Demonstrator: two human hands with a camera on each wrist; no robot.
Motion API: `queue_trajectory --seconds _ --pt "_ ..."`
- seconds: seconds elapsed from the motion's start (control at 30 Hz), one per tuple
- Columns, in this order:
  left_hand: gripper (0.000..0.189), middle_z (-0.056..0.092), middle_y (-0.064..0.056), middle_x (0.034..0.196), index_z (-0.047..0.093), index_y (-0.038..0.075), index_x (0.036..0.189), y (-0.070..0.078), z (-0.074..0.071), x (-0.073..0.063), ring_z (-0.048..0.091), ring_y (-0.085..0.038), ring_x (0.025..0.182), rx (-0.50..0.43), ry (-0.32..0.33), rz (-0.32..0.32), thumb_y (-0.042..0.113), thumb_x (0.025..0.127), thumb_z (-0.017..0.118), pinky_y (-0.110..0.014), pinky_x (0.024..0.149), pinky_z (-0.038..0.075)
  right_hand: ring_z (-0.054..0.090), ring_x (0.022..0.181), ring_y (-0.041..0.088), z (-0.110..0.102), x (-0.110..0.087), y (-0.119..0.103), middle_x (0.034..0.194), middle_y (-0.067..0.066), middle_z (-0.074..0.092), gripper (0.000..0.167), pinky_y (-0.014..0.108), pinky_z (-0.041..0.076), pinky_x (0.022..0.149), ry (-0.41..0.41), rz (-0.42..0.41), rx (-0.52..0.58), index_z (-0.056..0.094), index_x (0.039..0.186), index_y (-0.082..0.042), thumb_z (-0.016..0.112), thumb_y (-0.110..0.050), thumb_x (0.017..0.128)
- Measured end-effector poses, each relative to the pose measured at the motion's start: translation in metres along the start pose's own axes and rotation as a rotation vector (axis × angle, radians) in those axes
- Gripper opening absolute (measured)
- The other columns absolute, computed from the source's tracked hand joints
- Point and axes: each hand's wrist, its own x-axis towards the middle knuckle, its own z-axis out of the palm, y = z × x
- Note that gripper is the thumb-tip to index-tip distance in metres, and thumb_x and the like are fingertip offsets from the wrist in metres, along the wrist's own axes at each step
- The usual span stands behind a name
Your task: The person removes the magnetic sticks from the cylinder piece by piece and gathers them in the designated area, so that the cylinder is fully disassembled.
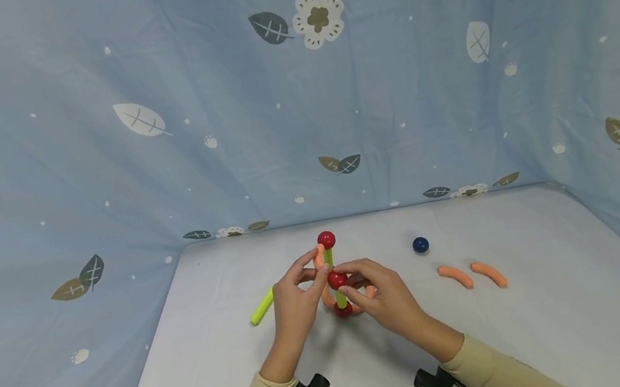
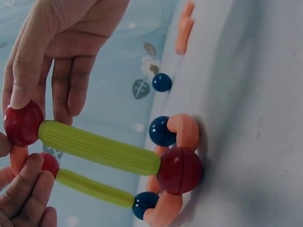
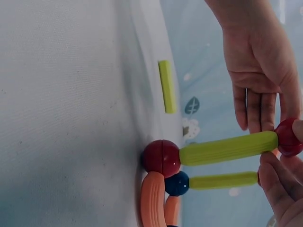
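Note:
A magnetic stick-and-ball build stands on the table, with two upright green sticks (image 2: 99, 146) topped by a front red ball (image 1: 337, 279) and a rear red ball (image 1: 326, 239). At its foot, curved orange sticks (image 3: 153, 201) link a lower red ball (image 3: 162, 158) and blue balls (image 2: 163, 131). My left hand (image 1: 296, 299) pinches a curved orange stick (image 1: 319, 256) between the two upper red balls. My right hand (image 1: 382, 295) holds the front red ball between thumb and fingers. Fingers partly hide where stick and ball meet.
On the right of the white table (image 1: 558, 329) lie a loose blue ball (image 1: 421, 244) and two curved orange sticks, one nearer (image 1: 455, 277) and one farther right (image 1: 489, 274). A straight green stick (image 1: 262, 306) lies left of the build. Patterned blue cloth (image 1: 252, 148) surrounds the table.

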Motion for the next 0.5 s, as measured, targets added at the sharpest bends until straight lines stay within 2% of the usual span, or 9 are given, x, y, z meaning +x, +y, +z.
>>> queue_trajectory --seconds 0.27,0.4,0.5 --pt "0.039 0.075 0.004 0.088 0.069 0.025 0.133 -0.0010 0.0007 0.0013 0.052 -0.018 0.062 -0.001 0.010 -0.002 0.034 0.096 0.073 -0.022 0.042 0.033 0.070 0.096 0.011 -0.0007 -0.0004 -0.0006 0.119 -0.004 0.068 0.041 0.038 0.061 0.080 -0.002 -0.013 -0.002 0.067 0.128 -0.019 0.079 -0.008 0.090" --pt "0.042 0.076 0.004 0.088 0.067 0.024 0.135 -0.0048 -0.0004 0.0026 0.067 -0.021 0.080 0.008 0.036 0.011 0.025 0.095 0.075 -0.022 0.043 0.035 0.070 0.097 0.012 -0.0005 -0.0016 -0.0012 0.122 -0.004 0.067 0.044 0.033 0.060 0.083 -0.006 -0.018 -0.001 0.067 0.128 -0.020 0.080 -0.006 0.088" --pt "0.045 0.076 0.004 0.089 0.065 0.021 0.137 -0.0082 -0.0012 0.0028 0.070 -0.024 0.101 0.026 0.042 0.006 0.025 0.094 0.076 -0.028 0.053 0.048 0.070 0.097 0.013 -0.0003 -0.0023 -0.0006 0.123 -0.003 0.067 0.044 0.032 0.060 0.082 0.000 -0.014 0.010 0.067 0.129 -0.020 0.079 -0.006 0.089"
